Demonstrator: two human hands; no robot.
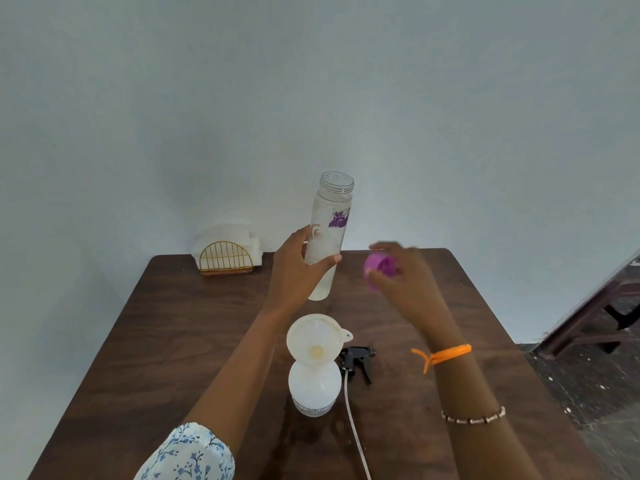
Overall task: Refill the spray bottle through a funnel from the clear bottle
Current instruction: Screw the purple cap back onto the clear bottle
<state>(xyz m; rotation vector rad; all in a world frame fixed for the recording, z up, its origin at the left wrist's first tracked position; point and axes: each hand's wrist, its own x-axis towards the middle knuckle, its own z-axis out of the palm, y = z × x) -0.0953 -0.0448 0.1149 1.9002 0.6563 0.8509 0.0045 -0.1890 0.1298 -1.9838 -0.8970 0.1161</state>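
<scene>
My left hand (298, 268) grips the clear bottle (330, 216) around its lower half, holding it upright above the table with its mouth uncapped. My right hand (401, 275), to the right of it, holds the bottle's purple cap (379, 266) in its fingers. Nearer to me, the translucent white spray bottle (314, 388) stands on the table with a white funnel (313, 337) seated in its neck. The black trigger sprayer head (358, 360) with its long white dip tube lies on the table just right of the spray bottle.
The brown wooden table (194, 341) stands against a pale wall. A gold wire napkin holder (227, 259) with white napkins sits at the back left corner. To the right, past the table edge, is a dark wooden frame (588, 323) on a speckled floor.
</scene>
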